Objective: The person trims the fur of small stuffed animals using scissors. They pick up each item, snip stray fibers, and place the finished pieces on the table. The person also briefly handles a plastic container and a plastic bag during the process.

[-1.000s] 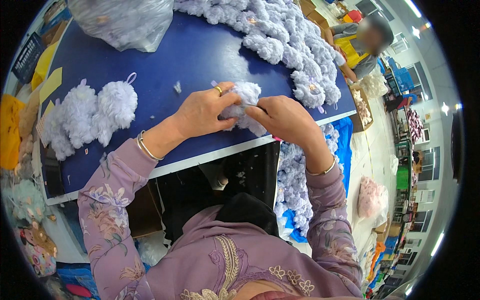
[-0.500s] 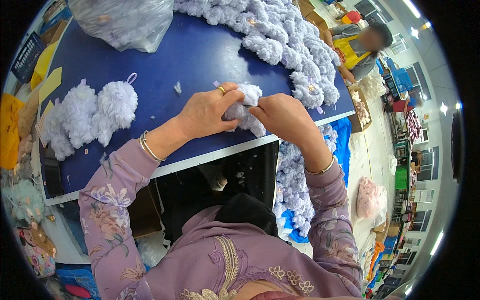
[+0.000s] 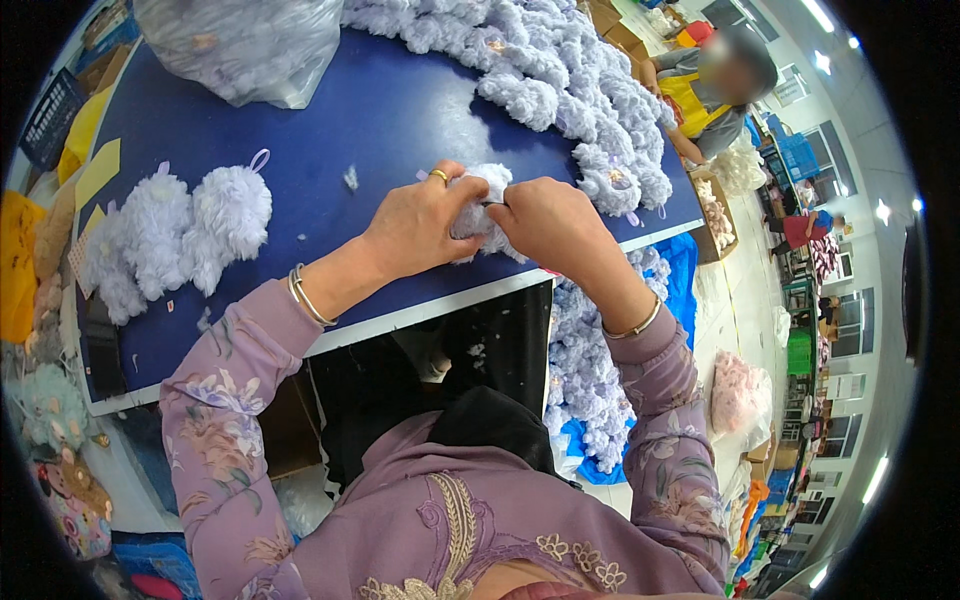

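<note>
Head view: one lavender plush piece (image 3: 495, 182) is held near the table's front edge, between both hands. It is gripped from its left by the left hand (image 3: 425, 215), thumb and fingers curved around it and pinching the fur; a gold ring (image 3: 438, 175) is worn on that hand. The right hand (image 3: 550, 222) is set against the piece's right side, fingers curled in and pressed together; a thin sliver shows by its thumb, too small to identify, and what is pinched there cannot be told. A pale ribbon loop sticks out by the left fingers. Table (image 3: 330, 125) is blue-topped with a white edge. On its left, a cluster of similar plush pieces (image 3: 190, 230) is laid side by side, ribbon loops up. Labels: a small orange-toned patch (image 3: 497, 45) is seen on the big plush pile (image 3: 560, 75) at the far side, print too small to be read. Plain yellow paper (image 3: 98, 172) is placed at the left edge, with a dotted sheet (image 3: 84, 255) below it, marks not legible. A dark flat rectangle (image 3: 103, 350) is left at the near-left corner. A clear bag (image 3: 245, 55) of plush is parked far left. A co-worker (image 3: 705, 95) in a yellow apron is seen beyond the pile.
</note>
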Tool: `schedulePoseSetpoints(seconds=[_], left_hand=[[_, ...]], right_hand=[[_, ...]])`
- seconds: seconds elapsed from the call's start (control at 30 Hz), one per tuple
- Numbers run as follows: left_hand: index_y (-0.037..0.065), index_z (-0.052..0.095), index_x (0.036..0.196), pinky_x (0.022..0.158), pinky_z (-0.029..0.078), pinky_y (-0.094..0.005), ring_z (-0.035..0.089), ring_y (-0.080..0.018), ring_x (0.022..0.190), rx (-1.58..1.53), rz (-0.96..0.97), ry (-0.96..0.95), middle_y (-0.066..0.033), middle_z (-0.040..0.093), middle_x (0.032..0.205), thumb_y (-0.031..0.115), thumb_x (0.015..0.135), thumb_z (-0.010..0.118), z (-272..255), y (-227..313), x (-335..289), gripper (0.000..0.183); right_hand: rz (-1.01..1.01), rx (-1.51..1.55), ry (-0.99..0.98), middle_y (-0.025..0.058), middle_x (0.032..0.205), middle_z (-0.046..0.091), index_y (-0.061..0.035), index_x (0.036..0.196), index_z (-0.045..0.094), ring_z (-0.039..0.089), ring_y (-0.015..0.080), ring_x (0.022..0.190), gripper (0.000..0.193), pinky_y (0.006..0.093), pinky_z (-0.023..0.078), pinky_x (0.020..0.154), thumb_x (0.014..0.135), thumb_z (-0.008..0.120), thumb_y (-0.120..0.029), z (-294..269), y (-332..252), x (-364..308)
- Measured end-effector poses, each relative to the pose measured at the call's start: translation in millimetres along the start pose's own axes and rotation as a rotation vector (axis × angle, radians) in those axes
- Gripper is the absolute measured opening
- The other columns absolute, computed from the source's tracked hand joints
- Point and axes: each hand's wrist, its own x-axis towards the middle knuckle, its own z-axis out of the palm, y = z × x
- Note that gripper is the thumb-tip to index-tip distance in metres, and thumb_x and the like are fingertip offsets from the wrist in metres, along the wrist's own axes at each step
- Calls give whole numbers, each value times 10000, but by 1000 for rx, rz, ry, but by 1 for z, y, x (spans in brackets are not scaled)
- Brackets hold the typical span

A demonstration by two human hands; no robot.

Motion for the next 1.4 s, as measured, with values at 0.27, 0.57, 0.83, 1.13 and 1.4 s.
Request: schedulePoseSetpoints(seconds=[0.27,0.57,0.83,1.13,1.4], left_hand=[[126,522,1113,679,553,-401,647,-343,827,30,3,-34,-110,555,1107,242,695,784,-3,4,2,506],[123,520,1107,652,545,-383,651,-324,773,-31,76,40,-147,577,1162,247,722,769,7,-6,-3,475],[133,605,1101,633,547,-364,650,-308,674,80,176,35,-237,587,1157,227,748,747,9,-3,0,392],[88,608,1086,643,553,-383,659,-346,710,117,179,61,-270,592,1126,217,770,712,9,3,1,357],[59,585,978,612,554,-395,656,-367,695,163,66,-46,-259,566,1116,215,766,686,5,12,9,282]], right_hand=[[-40,512,110,190,648,591,31,807,646,553,277,554,389,395,436,544,834,673,-357,-5,30,-4],[-201,862,68,20,673,517,19,853,592,452,82,643,205,273,385,564,890,614,-182,42,42,27],[-23,1299,21,-56,695,519,-30,830,623,433,46,608,190,229,335,523,887,601,-210,63,55,31],[-61,1268,32,-64,701,520,-20,840,615,439,47,628,184,236,352,537,896,593,-194,65,56,36],[-136,1153,86,-61,722,506,-7,835,581,422,37,673,147,233,364,562,905,568,-136,64,44,32]])
